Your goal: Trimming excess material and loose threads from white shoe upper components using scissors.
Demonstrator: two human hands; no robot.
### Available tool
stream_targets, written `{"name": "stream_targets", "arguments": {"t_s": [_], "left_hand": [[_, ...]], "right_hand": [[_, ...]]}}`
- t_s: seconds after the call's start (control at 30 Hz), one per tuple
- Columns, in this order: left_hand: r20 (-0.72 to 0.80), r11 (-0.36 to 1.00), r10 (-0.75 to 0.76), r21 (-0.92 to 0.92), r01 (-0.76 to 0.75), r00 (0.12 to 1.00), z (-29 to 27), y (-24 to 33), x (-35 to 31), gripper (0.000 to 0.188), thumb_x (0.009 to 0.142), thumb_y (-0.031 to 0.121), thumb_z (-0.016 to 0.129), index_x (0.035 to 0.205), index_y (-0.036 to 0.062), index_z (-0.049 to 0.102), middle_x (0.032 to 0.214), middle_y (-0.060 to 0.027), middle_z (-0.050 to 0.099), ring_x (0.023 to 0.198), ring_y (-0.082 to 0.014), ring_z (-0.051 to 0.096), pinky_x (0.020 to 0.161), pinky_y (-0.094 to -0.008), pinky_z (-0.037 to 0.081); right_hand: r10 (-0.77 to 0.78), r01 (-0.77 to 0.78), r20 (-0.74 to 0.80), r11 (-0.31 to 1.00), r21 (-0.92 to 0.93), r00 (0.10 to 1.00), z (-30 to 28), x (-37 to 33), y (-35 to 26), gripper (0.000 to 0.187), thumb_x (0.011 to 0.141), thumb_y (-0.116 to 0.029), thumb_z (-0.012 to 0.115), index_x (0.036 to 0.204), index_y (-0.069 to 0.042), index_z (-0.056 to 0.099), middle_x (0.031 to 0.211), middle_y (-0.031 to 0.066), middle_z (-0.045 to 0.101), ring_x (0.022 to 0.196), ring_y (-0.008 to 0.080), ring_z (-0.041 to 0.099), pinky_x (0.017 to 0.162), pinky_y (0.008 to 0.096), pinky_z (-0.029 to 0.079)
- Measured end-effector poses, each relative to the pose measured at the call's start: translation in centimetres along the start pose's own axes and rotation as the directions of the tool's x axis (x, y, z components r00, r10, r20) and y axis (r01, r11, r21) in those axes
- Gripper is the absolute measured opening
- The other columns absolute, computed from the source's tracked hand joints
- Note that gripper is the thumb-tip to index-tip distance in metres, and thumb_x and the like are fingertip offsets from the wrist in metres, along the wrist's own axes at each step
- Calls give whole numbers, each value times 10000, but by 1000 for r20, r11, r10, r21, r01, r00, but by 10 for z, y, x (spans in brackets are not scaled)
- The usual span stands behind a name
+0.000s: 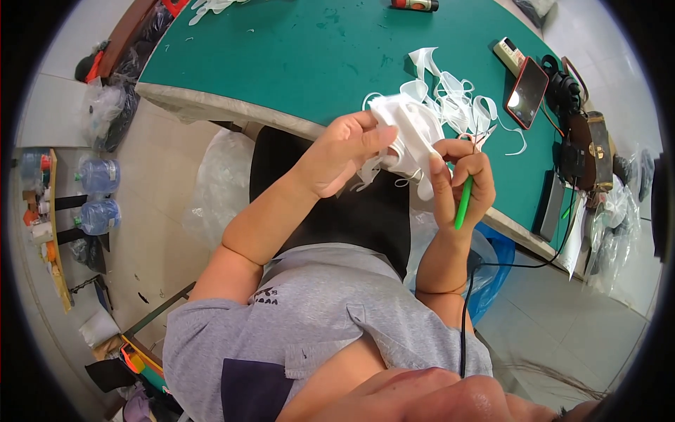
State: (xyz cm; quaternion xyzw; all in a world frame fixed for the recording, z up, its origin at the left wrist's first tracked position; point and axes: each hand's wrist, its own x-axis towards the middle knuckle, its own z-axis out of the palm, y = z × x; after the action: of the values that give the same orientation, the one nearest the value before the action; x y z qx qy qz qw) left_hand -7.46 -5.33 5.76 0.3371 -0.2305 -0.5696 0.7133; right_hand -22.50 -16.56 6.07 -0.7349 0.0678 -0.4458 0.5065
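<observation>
My left hand (346, 153) is closed on a bundle of thin white curved pieces (409, 133) that look like cloth or soft plastic, with the thumb across its near side. Loops and narrow strips hang down from the bundle over my lap. My right hand (465, 181) grips a slim tool with a bright green handle (463, 202) and a thin dark shaft pointing up; its exact kind is unclear. The thumb of that hand also meets the right edge of the white bundle. Just beyond, a tangle of white strips and loops (455, 98) lies on the green table (302, 56).
Right of the strips lie a red-edged phone (527, 93), a pale handheld device (509, 55) and a brown case (600, 152). A red and black cylinder (415, 5) sits at the far edge. A black cable (520, 265) runs beside my right arm. Clear plastic bags (221, 183) lie below the table.
</observation>
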Motion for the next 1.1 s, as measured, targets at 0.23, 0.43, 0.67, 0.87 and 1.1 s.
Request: {"name": "stream_targets", "arguments": {"t_s": [0.23, 0.43, 0.67, 0.87, 1.1], "left_hand": [[-217, 986, 120, -90, -142, 969, -1, -3, 8, 281, 854, 46, 622, 1132, 30, 579, 1058, -59, 631, 965, -116, 584, 860, -290, 464], [-122, 968, 249, 45, -245, 961, 15, -4, 9, 313, 837, 27, 633, 1140, 5, 557, 1067, -54, 614, 994, -133, 574, 887, -295, 446], [-205, 977, 213, 42, -209, 955, 11, -15, 8, 296, 856, 63, 642, 1132, 0, 553, 1060, -61, 620, 962, -132, 593, 874, -287, 468], [-201, 978, 208, 44, -203, 957, 7, -15, 10, 250, 881, 129, 631, 1088, 7, 562, 995, -52, 631, 899, -106, 595, 838, -272, 477], [-227, 987, 163, 53, -154, 960, -2, -13, 11, 214, 879, 119, 627, 1058, 17, 568, 930, -37, 638, 812, -76, 581, 741, -230, 463]], "right_hand": [[-2, -91, -430, 976, -196, 903, -28, 17, 20, 295, 951, -240, 419, 980, 20, 555, 996, 135, 620, 836, 204, 579, 747, 291, 463], [259, -365, -369, 896, -253, 893, -44, 9, -8, 219, 934, -90, 423, 1014, -4, 608, 879, 50, 642, 596, 79, 448, 549, 218, 365], [361, -471, -354, 324, -820, 863, -50, 8, 43, 231, 834, -230, 613, 933, -22, 588, 738, 166, 630, 699, 330, 617, 627, 408, 470], [378, -433, -352, 154, -888, 856, -64, 1, 38, 269, 743, -157, 638, 972, -41, 559, 735, 129, 645, 719, 335, 627, 639, 425, 483], [383, -501, -398, 220, -837, 834, -88, -27, 17, 303, 709, -123, 681, 979, 5, 630, 705, 118, 617, 639, 232, 612, 599, 338, 465]]}}
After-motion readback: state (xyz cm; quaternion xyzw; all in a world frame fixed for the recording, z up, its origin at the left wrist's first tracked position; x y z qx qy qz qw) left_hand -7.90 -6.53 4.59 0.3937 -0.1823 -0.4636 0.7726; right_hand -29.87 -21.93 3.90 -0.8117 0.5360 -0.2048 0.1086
